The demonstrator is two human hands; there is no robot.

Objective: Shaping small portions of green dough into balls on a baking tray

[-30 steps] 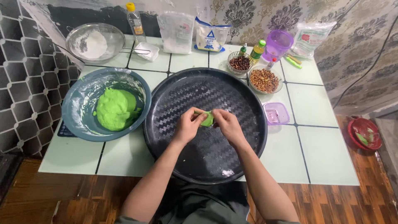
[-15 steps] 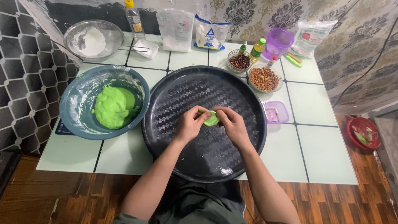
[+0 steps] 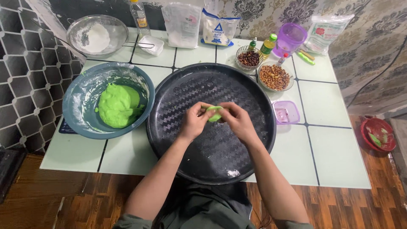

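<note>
Dough piece: a small bright green piece of dough (image 3: 214,113) sits pinched between both hands, held above the middle of the round black tray (image 3: 178,140), not resting on it.
Left hand: the left hand (image 3: 194,121) has its fingers curled narrowly around the left side of the piece, thumb on top.
Right hand: the right hand (image 3: 238,121) closes on the right side in the same way, fingertips meeting the left hand's over the dough.
Change: over the last second the hands stay in nearly the same place over the tray and keep their hold; the piece looks slightly flatter and more pressed out than before, which suggests it is being shaped in the fingers rather than set down.
Dough supply: the big lump of green dough (image 3: 118,105) lies in the blue-grey mixing bowl (image 3: 76,114), which touches the tray's left edge.
Fillings: a glass bowl of peanuts (image 3: 274,77) and a smaller bowl of dark beans (image 3: 249,58) stand just beyond the tray's far right rim; a small pink plastic tub (image 3: 285,112) sits beside its right edge.
Far edge: a sieve of white flour (image 3: 96,37), bottles and bags line the back of the tiled table (image 3: 339,144).
Open room: the tray's ridged floor is bare apart from a white speck near its front rim; the table's right half is free, and the tray's near rim overhangs the front edge.
</note>
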